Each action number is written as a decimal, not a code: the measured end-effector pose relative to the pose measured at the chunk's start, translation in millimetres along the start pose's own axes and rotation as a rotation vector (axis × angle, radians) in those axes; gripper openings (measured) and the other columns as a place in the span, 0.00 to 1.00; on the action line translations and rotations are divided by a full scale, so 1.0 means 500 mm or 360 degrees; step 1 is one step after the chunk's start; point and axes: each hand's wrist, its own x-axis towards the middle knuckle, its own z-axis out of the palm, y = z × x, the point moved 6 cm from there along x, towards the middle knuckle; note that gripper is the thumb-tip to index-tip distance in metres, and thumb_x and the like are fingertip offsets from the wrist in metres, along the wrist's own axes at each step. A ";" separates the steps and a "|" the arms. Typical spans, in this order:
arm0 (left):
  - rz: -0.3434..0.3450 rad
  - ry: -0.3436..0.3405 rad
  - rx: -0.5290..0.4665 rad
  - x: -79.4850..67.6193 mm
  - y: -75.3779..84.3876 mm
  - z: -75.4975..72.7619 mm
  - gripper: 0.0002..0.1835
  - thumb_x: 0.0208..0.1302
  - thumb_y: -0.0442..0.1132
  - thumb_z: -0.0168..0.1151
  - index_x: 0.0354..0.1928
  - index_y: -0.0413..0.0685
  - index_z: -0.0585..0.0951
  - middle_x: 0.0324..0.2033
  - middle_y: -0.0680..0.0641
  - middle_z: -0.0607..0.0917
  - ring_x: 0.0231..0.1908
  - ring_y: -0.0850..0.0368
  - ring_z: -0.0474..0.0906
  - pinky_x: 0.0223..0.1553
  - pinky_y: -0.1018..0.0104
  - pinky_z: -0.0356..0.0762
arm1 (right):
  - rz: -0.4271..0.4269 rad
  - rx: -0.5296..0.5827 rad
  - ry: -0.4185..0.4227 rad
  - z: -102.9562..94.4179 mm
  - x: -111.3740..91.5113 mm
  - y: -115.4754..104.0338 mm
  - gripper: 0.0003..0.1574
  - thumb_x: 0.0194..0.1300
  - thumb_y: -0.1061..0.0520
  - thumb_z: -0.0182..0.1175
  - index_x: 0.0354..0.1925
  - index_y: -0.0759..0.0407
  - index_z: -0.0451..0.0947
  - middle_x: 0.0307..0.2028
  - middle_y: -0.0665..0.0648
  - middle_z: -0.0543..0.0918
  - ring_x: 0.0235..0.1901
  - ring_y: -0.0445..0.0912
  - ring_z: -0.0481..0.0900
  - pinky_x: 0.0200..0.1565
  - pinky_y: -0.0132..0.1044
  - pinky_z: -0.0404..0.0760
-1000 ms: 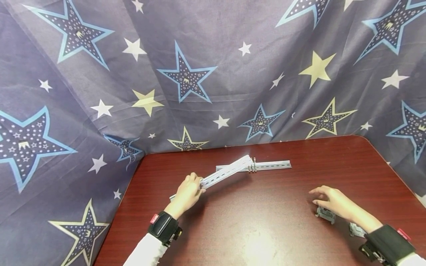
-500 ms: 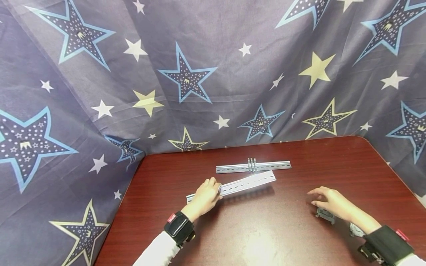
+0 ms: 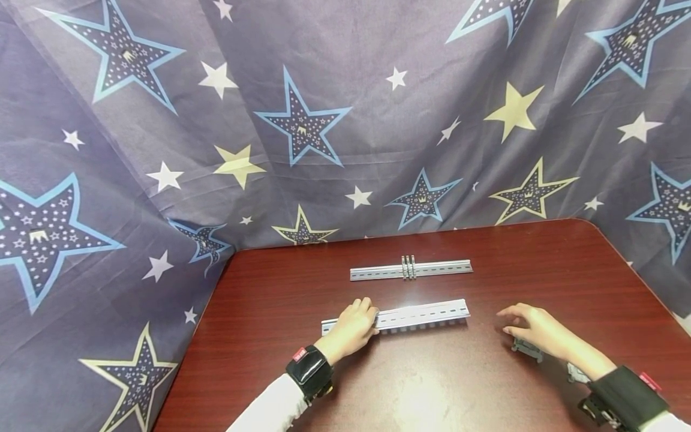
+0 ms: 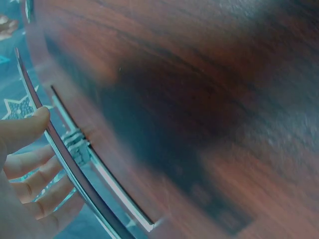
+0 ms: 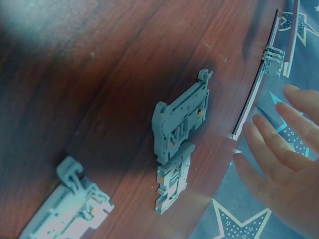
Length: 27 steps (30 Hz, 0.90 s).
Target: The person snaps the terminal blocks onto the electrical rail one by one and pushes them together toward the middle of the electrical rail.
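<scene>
My left hand grips a slotted metal DIN rail left of its middle. In the left wrist view, the thumb lies on one side of the rail, the fingers on the other; a shadow on the table shows it is raised. My right hand hovers at the right with loosely bent fingers and holds nothing. Beneath it lies a grey terminal block. The right wrist view shows terminal blocks on the table: an upright-looking one, one against it and a nearer one.
Farther back lies a second DIN rail carrying several thin terminal blocks near its middle. The reddish-brown table meets a star-patterned cloth behind and at the sides. Another terminal block lies by the right wrist.
My left hand has carried the rail right and nearer to me, turning it from slanted to almost level across the view. It no longer overlaps the far rail. The right hand stays nearly still.
</scene>
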 end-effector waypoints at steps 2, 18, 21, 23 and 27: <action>0.0013 -0.0013 0.0011 0.003 0.005 0.005 0.14 0.48 0.45 0.64 0.34 0.45 0.76 0.29 0.50 0.69 0.31 0.55 0.68 0.32 0.65 0.68 | 0.0017 0.0019 -0.0020 0.001 0.001 -0.001 0.15 0.51 0.64 0.61 0.40 0.67 0.76 0.37 0.60 0.79 0.35 0.55 0.78 0.36 0.42 0.76; 0.0054 -0.0140 0.0057 0.008 0.034 0.053 0.16 0.48 0.47 0.64 0.34 0.45 0.75 0.31 0.50 0.70 0.33 0.55 0.69 0.33 0.66 0.69 | 0.0041 0.0002 -0.0030 0.019 0.005 -0.006 0.15 0.50 0.63 0.61 0.40 0.65 0.76 0.37 0.59 0.79 0.36 0.54 0.78 0.35 0.41 0.76; 0.0071 -0.0152 0.0060 0.006 0.039 0.056 0.15 0.47 0.48 0.65 0.32 0.46 0.75 0.31 0.50 0.70 0.33 0.56 0.68 0.33 0.67 0.68 | 0.0067 -0.0015 -0.0036 0.023 0.008 -0.009 0.15 0.51 0.62 0.61 0.40 0.64 0.77 0.37 0.57 0.79 0.36 0.52 0.78 0.35 0.41 0.75; 0.0080 -0.0157 0.0064 0.005 0.043 0.058 0.15 0.47 0.48 0.64 0.32 0.46 0.75 0.31 0.50 0.70 0.33 0.56 0.68 0.32 0.67 0.68 | 0.0061 -0.0026 -0.0027 0.025 0.010 -0.014 0.15 0.51 0.62 0.61 0.40 0.63 0.77 0.36 0.57 0.80 0.36 0.52 0.78 0.34 0.40 0.75; 0.0086 -0.0152 0.0072 0.003 0.048 0.063 0.15 0.47 0.48 0.65 0.32 0.47 0.75 0.31 0.51 0.70 0.32 0.57 0.69 0.31 0.68 0.67 | -0.0007 -0.0021 0.0003 0.029 0.016 -0.023 0.14 0.50 0.63 0.62 0.39 0.63 0.77 0.35 0.56 0.80 0.35 0.49 0.79 0.34 0.38 0.75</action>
